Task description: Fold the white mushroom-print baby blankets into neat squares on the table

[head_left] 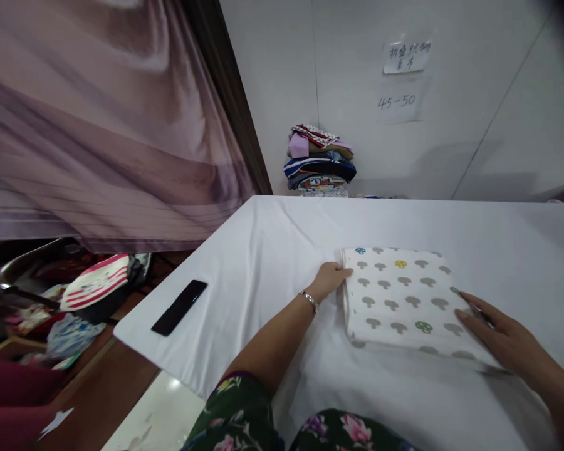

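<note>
A folded white cloth point(395, 300) printed with grey mushrooms and a few coloured ones lies on the white-covered table. At its left edge, my left hand point(329, 280) is closed with the thumb over the folded layers. My right hand point(501, 332) grips the opposite edge, thumb on top; its lower fingers are partly hidden. The cloth's near right corner reaches out beneath the right hand and looks slightly raised.
A black phone point(179, 307) rests near the left edge of the table point(272, 250). Behind the far edge stands a stack of folded clothes point(320, 160) against the wall. A pinkish curtain point(122, 125) hangs at left, above bags and a striped cap point(96, 282).
</note>
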Demonstrator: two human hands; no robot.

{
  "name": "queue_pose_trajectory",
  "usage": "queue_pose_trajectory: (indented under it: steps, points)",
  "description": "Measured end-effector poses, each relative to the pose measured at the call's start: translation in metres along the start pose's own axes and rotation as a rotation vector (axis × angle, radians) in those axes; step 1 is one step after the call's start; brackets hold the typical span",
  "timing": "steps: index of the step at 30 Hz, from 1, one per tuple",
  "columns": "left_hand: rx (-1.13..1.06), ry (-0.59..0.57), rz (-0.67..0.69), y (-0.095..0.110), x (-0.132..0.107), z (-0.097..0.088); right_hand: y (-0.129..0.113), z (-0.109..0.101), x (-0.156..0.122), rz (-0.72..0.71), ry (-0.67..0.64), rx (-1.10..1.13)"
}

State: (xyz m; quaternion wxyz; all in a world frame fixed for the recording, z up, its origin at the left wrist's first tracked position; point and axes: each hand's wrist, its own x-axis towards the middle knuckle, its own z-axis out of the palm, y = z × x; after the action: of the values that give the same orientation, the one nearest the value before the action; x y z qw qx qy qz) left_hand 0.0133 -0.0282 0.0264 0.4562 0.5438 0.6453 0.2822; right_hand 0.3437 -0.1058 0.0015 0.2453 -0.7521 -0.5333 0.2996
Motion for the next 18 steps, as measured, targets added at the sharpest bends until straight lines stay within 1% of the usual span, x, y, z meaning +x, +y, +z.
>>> queue_pose_trajectory:
  steps: [3,7,8,12,15,18]
  points:
    - [-0.079,-0.06,-0.034,0.002,-0.005,0.0,0.0,-0.001,0.0,-0.005,0.001,-0.011]
    - [-0.056,-0.139,-0.032,0.007,-0.016,-0.003,-0.002,-0.002,-0.002,-0.012,0.0,-0.018]
    - [-0.055,-0.142,-0.027,0.007,-0.019,-0.004,-0.004,-0.002,-0.003,-0.012,0.005,-0.018]
    - [-0.079,-0.081,-0.03,0.003,-0.026,-0.005,-0.009,-0.004,-0.006,-0.024,0.006,-0.013]
    - [-0.074,-0.082,-0.059,-0.006,-0.027,-0.002,-0.011,-0.004,-0.006,-0.03,-0.003,-0.021]
    - [-0.019,-0.058,-0.034,-0.012,-0.028,0.002,-0.009,-0.004,-0.005,-0.046,-0.001,-0.041]
